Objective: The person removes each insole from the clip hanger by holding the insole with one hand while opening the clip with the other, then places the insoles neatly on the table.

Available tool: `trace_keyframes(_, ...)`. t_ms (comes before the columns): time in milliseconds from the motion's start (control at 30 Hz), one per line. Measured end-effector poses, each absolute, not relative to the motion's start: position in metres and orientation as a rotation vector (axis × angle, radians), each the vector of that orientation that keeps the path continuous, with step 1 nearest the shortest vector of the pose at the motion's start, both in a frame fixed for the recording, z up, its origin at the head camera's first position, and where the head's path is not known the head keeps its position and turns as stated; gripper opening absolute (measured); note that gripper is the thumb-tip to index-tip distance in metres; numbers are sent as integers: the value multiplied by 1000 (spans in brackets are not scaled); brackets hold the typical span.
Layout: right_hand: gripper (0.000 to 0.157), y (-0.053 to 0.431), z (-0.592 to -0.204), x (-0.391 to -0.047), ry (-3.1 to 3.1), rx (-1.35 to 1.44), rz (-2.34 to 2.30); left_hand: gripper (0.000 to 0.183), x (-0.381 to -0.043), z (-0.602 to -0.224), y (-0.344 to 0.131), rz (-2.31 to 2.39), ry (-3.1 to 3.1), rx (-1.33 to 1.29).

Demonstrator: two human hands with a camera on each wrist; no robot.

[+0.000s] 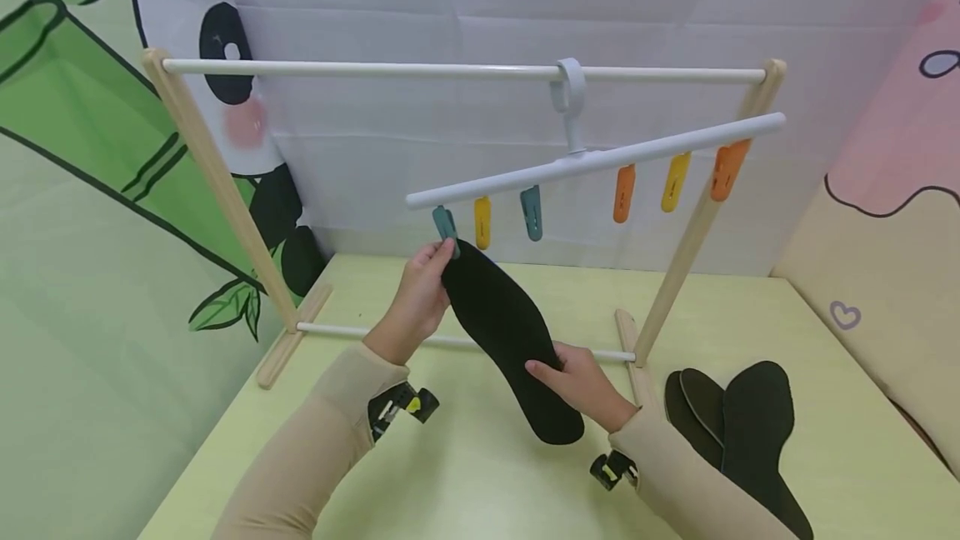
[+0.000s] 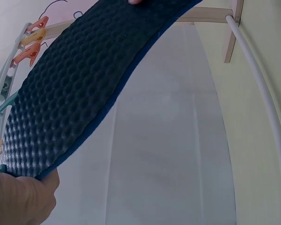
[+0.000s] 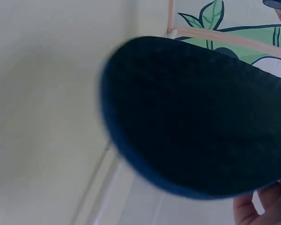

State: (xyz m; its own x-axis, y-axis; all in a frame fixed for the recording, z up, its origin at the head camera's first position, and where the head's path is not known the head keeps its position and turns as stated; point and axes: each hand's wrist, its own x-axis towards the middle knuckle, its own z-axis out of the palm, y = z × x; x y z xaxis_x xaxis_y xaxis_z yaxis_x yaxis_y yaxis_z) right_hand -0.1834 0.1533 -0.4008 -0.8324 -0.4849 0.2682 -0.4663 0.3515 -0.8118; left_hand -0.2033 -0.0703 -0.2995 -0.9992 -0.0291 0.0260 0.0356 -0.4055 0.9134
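A black shoe insole (image 1: 501, 315) slants down below the left end of a white hanger bar (image 1: 517, 179). At its upper end my left hand (image 1: 418, 294) pinches the insole, with the thumb against a teal clip (image 1: 444, 222). Whether that clip bites the insole is hidden by the fingers. Lower down, my right hand (image 1: 581, 382) grips the insole by its edge, thumb on the dark face. The left wrist view shows the underside of the insole (image 2: 79, 89), bumpy with a blue edge. In the right wrist view the insole's wide end (image 3: 192, 117) covers much of the scene.
The hanger hooks over a white rail (image 1: 337, 68) on a wooden stand (image 1: 225, 190) and tilts up to the right. Several other clips, yellow (image 1: 482, 223), teal (image 1: 531, 213) and orange (image 1: 624, 193), hang along it. More black insoles (image 1: 757, 423) lie at the table's right.
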Motion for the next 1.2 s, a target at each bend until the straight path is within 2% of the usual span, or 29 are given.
trace_keyframes(200,17,144,-384,-193,2627,-931,-1513,17,-204,-299,-69,-2602,-1707,-12)
trace_keyframes(367,18,139,-381,-187,2629,-951,-1511,23,-208,-293,-75,-2520,-1861,-1)
trace_keyframes(633,19,132,-379,-177,2592,-926,-1557,43,-223,-275,-82,-2234,-2062,24)
trace_keyframes(800,22,128,-379,-172,2550,-903,-1557,43,-227,-275,-84,-2128,-2140,68)
trace_keyframes(1200,22,131,-380,-166,2563,-904,-1540,37,-228,-280,-82,-2197,-2106,63)
